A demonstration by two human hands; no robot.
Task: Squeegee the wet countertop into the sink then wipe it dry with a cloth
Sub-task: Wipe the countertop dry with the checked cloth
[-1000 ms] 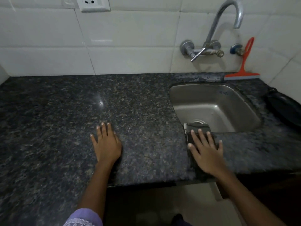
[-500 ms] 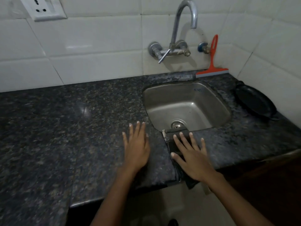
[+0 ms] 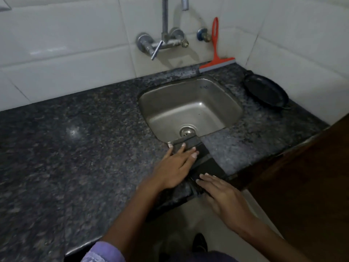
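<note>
cloth: one dark cloth [image 3: 200, 159], centre-lower frame, draped from the sink's near rim across the bench strip and over the front edge
change, left hand: 0.5 s ago it lay flat on bare bench left of the cloth; now the left hand [image 3: 174, 167] is on the cloth's upper left part, fingers straight and close together, pressing flat
change, right hand: earlier it lay on the cloth near the sink rim; now the right hand [image 3: 224, 197] is lower, at the bench front edge, fingers straight, fingertips touching the hanging cloth part
change, view: camera has tilted down; socket plate at upper left nearly out of frame
hands count: two, both flat, neither curled round anything
squeegee: one, orange squeegee [image 3: 216, 53], upper right of centre, handle up against the tiles, blade on the bench behind the sink, untouched
sink: one steel sink [image 3: 217, 103], centre right, drain visible
bench: dark speckled bench [image 3: 75, 138], lighter patch right of the cloth
tap: one tap [image 3: 165, 35], on the wall above the sink
pan: one black pan [image 3: 266, 90], right of the sink
</note>
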